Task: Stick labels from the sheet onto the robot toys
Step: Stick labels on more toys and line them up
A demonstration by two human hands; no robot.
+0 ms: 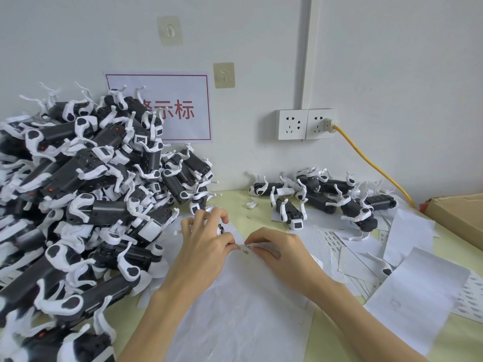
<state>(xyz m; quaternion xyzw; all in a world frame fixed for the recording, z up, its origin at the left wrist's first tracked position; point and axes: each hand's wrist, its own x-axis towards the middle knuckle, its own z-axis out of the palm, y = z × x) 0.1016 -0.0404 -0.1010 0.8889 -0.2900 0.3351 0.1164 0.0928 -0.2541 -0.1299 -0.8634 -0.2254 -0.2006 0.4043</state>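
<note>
Your fingers [236,247] meet at the middle of the surface [465,343], both hands pinching a small printed label [247,250] between their tips. The left hand [206,246] also curls over a robot toy [220,229] that is mostly hidden beneath it; the right hand [281,254] grips the label's other end over a white sheet [243,309] lying near you. Whether the label is already clear of its backing cannot be told.

By the look of it, the work is in its early part. A big heap of black-and-white toys [78,192] fills the left side, banked against the wall, while a much smaller group of toys [326,197] lies far right, probably the finished ones, though no labels can be read on them.

Spent and spare sheets [407,291] litter the right side, with a cardboard box [460,218] at the edge. A yellow cable [376,163] runs from the wall socket [305,124] behind the small group. The heap's near slope crowds your left hand and leaves little working room.
</note>
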